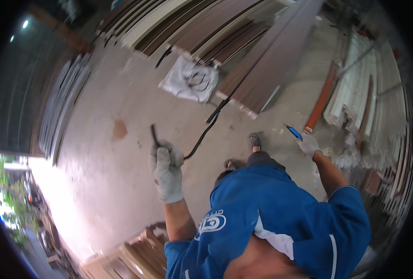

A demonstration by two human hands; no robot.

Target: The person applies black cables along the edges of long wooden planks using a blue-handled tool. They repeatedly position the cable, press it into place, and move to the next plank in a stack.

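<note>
My left hand [166,173], in a pale work glove, is closed on a thin black flexible strip [201,139]. A short end of the strip sticks up above the fingers. Its longer part sags to the right and reaches the near end of a long brown panel [280,58], where a dark line continues along the panel. My gloved right hand [310,145] grips a blue-handled cutter [293,131], held out to the right, its tip toward the upper left and apart from the strip.
A crumpled white sack [190,80] lies on the concrete floor beside stacked brown and cream boards [206,23]. White lengths of profile [362,83] and an orange-brown bar [322,100] are on the right. Grey metal bars [66,104] lie left; wooden panels [122,262] stand at the lower left.
</note>
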